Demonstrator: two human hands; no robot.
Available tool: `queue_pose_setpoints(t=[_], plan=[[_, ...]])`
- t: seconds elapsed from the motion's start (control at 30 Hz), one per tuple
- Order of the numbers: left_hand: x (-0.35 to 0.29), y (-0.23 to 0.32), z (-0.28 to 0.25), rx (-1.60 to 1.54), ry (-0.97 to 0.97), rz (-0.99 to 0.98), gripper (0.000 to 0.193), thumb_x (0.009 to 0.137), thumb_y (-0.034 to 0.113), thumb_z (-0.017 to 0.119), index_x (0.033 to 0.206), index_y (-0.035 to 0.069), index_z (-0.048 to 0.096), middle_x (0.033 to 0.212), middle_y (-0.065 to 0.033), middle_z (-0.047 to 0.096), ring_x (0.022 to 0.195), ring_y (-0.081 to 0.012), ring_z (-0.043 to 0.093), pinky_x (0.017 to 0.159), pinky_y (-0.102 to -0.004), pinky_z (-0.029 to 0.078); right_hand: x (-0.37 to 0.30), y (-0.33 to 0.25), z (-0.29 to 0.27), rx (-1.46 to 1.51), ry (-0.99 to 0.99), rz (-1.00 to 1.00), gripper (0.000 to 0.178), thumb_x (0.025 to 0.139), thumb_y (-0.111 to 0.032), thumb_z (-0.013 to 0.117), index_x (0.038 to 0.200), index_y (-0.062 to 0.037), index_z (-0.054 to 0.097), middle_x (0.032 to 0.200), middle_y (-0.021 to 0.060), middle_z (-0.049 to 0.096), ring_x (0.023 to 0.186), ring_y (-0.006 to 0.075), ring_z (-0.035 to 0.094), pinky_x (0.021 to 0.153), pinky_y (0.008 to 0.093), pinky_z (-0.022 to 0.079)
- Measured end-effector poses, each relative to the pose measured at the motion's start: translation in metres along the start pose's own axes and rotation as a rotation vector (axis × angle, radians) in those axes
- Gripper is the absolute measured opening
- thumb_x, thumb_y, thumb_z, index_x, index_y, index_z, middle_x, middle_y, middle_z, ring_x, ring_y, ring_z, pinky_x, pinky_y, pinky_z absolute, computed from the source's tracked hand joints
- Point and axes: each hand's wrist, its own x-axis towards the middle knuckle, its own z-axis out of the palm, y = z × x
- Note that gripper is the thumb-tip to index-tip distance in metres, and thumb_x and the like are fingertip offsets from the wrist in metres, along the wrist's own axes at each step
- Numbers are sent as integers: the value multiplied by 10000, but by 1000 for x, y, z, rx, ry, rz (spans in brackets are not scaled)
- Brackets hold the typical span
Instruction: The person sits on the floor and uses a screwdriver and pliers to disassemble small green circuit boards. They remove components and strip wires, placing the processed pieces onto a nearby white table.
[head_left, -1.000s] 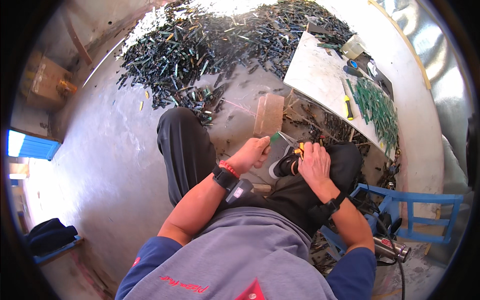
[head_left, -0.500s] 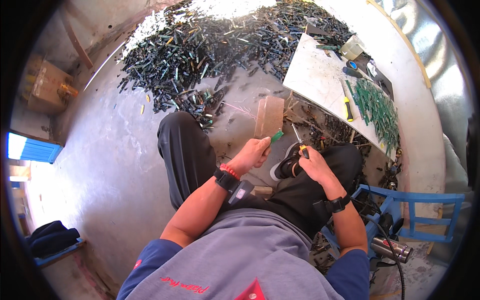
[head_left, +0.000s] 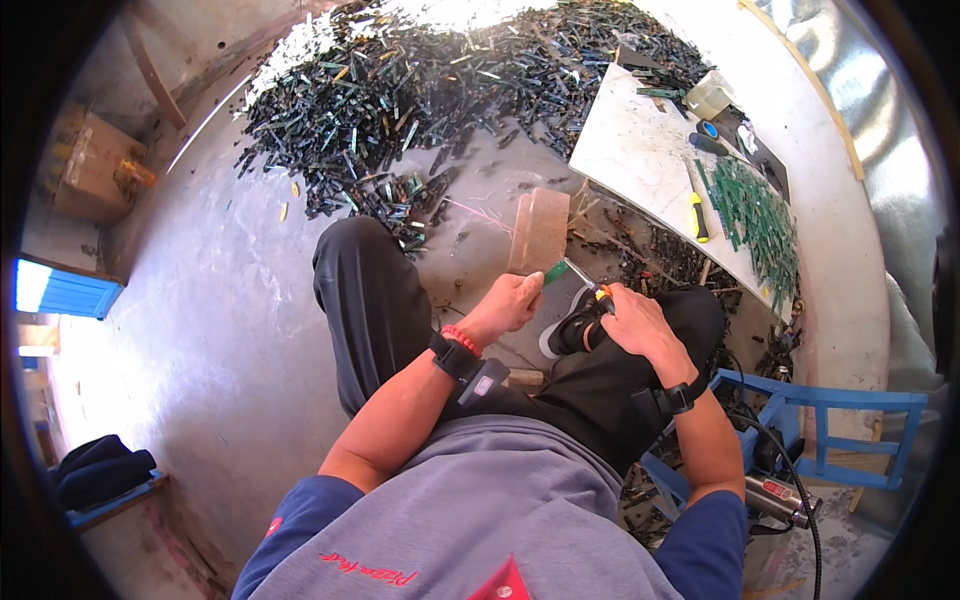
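Green strip (head_left: pixel 556 271): small, flat, its near end pinched in the left hand (head_left: pixel 510 303), the free end slanting up to the right, in mid-air.
Hand tool (head_left: pixel 601 295): slim metal shaft, yellow-and-dark handle gripped in the right hand (head_left: pixel 640 322), slanting up-left.
Tool tip: at the strip's free end (contact unclear).

The small flat green strip (head_left: pixel 555 271) shows a fairly even bright tone; the slim metal hand tool (head_left: pixel 603 293) pairs a silver shaft with a yellow-orange and black handle. The flat white board (head_left: pixel 635 130) is mottled with grey smudges; slender green strips (head_left: pixel 752 225) colour its right edge, a long-handled lime-yellow and black tool (head_left: pixel 698 212) its near edge. The big heap of flat strips (head_left: pixel 390 115) is mostly black, flecked green and amber.
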Motion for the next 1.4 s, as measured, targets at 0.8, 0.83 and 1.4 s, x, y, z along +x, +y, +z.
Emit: queue_pose_setpoints(t=[0.8,0.83,1.4], plan=[[3,-4,1,39,29,56,484,1025,411,436,649,107,460,560,66,362,448,-48,291,410,-238,211,4,4,3,139,46,-80,393,800,-125,575,1138,70,532,1060,284,611,1031,438,573,904,469,465],[2,-4,1,44,32,55,484,1025,411,436,650,107,460,562,66,365,451,-48,295,411,-237,215,4,3,2,141,36,-73,386,801,-126,574,1132,68,532,1060,284,610,1033,438,572,905,469,464],[3,-4,1,67,45,29,477,1020,403,453,654,96,473,565,66,362,450,-43,289,406,-236,206,3,5,-3,113,5,-91,353,800,-106,548,1115,50,511,1050,266,593,1031,429,564,889,452,459]])
